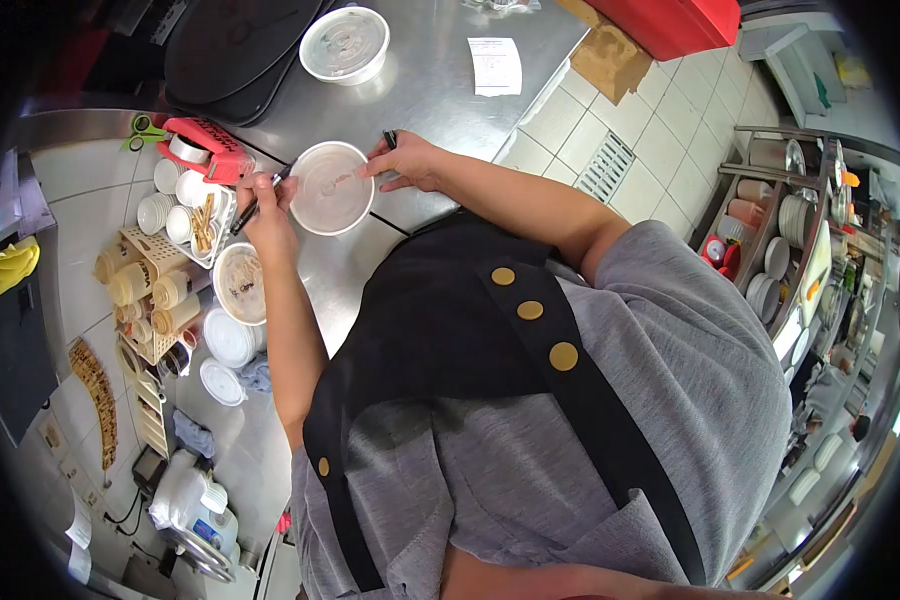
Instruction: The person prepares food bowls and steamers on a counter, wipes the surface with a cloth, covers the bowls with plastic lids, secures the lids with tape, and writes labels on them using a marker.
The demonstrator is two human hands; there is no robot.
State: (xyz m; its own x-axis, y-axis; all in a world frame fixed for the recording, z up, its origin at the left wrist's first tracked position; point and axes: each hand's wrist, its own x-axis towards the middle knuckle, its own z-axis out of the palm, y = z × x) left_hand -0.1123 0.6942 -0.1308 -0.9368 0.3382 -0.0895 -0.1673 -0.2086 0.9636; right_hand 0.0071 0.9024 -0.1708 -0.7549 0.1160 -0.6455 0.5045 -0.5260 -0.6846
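A round white bowl with a translucent lid [332,188] is between my two hands on the steel counter. My left hand [268,208] is closed around a black marker [244,217] at the bowl's left side. On the right side, my right hand [406,165] pinches a small black piece, perhaps the marker's cap [390,139], with its fingertips touching the bowl's rim. A second lidded bowl [344,46] stands further back. Another lidded bowl [240,284] is just left of my left forearm.
A printed slip [495,67] lies at the counter's far right, with black trays [235,50] at the back left. Along the left are a red tape dispenser [210,150], green scissors [146,132], small cups, bottles in a basket [150,245] and stacked lids [229,338].
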